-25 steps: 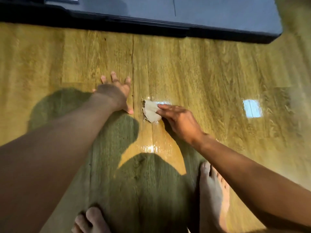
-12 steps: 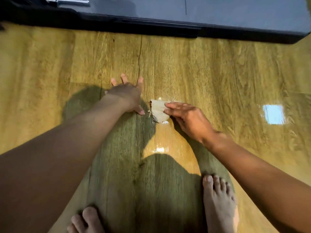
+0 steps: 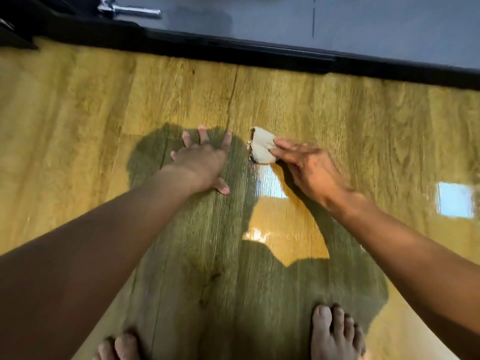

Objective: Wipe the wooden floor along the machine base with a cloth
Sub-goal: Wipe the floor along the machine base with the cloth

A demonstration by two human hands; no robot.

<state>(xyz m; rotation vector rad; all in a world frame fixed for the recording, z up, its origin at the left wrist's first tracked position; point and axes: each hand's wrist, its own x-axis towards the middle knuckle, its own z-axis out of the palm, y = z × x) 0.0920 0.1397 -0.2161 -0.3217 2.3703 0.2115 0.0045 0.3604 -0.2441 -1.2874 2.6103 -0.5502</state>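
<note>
Floor: glossy wooden floor [image 3: 350, 120] fills your view, with the dark machine base [image 3: 233, 50] running along its far edge and a chrome bar [image 3: 135, 11] on the machine at far left.
Left hand: your left hand [image 3: 202, 162] lies flat on the boards, fingers spread and straight, holding nothing. It probably props your weight as you lean forward.
Right hand: your right hand [image 3: 309, 170] has its fingers nearly straight, laid over the right side of the cloth and pressing it down. Whether the thumb tucks under the cloth cannot be told.
Cloth: the small pale cloth [image 3: 261, 146] lies bunched on the floor, just right of your left hand and apart from it, well short of the machine base.
Why held so: flat fingers likely spread the pressure for a sliding wipe.
Feet: your bare feet [image 3: 335, 333] stand at the near edge, behind both hands.
</note>
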